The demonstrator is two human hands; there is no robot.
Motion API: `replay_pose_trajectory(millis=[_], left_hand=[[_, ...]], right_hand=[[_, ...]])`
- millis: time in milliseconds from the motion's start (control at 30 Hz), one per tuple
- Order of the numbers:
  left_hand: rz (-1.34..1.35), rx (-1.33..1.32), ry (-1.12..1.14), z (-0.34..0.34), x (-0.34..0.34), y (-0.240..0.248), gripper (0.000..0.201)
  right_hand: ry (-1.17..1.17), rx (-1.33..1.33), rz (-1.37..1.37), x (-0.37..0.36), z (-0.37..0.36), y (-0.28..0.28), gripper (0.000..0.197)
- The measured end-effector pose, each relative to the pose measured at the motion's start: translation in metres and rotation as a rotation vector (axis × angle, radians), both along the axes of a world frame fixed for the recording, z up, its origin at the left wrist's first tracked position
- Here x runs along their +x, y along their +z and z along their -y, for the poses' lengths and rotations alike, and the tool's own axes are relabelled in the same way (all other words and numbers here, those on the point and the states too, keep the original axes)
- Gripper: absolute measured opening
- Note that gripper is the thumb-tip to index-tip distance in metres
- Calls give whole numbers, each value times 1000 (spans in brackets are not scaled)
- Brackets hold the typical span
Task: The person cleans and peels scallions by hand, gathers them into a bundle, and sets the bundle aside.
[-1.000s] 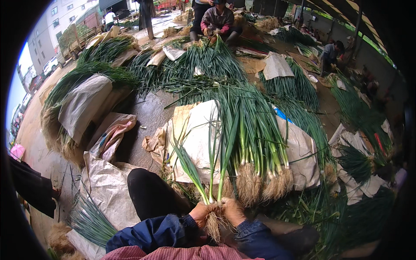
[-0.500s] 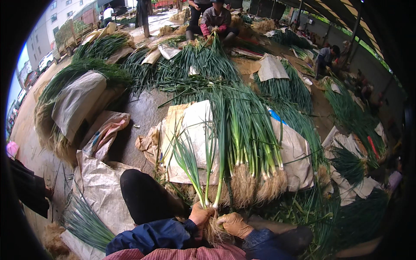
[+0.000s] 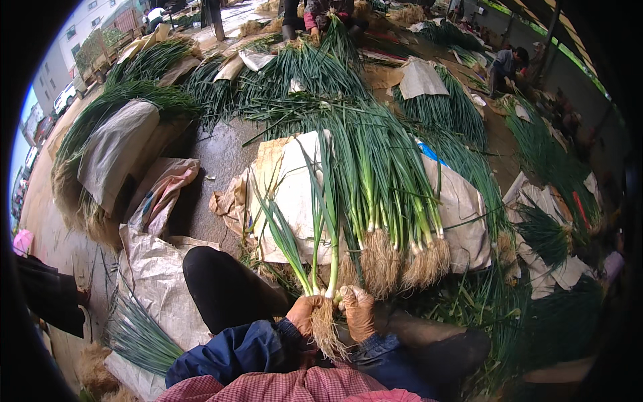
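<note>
Low in front of me, my left hand [image 3: 305,315], in a tan glove, is closed around the white bases of a few long green onions [image 3: 334,264]. Their leaves fan upward and their stringy roots [image 3: 328,335] hang between my hands. My right hand [image 3: 358,313], also gloved, has its fingers pinched together at the base of the rightmost stalk. Just beyond, a row of green onions [image 3: 372,177] lies with bushy roots [image 3: 382,268] toward me, on a pale woven sack [image 3: 295,194].
Root-on onion heaps under sacking [image 3: 117,151] stand to the left. Another sack [image 3: 161,285] lies beside my left knee [image 3: 224,288]. Loose green leaves [image 3: 462,308] cover the ground at right. A person [image 3: 506,70] works at far right, and another person's hand [image 3: 315,32] is at the far heap.
Both hands have risen slightly away from my body with the onions. My right hand has turned upright, its fingers moving up to the stalk bases. The view has tilted down a little.
</note>
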State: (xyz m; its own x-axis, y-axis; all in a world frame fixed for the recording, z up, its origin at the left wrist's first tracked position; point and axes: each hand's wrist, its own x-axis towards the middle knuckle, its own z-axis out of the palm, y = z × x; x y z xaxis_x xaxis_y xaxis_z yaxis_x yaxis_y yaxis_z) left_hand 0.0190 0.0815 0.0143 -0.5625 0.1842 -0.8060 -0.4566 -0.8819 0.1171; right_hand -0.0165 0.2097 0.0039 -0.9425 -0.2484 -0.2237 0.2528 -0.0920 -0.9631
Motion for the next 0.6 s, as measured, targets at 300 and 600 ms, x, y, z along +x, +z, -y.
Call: replay_pose_trajectory(millis=[300, 600], left_hand=[[-54, -9, 20, 5, -14, 4, 14], [-299, -7, 115, 4, -11, -7, 16]], right_hand=[[228, -320, 215, 12, -63, 88, 27], [594, 334, 27, -42, -5, 6, 32]])
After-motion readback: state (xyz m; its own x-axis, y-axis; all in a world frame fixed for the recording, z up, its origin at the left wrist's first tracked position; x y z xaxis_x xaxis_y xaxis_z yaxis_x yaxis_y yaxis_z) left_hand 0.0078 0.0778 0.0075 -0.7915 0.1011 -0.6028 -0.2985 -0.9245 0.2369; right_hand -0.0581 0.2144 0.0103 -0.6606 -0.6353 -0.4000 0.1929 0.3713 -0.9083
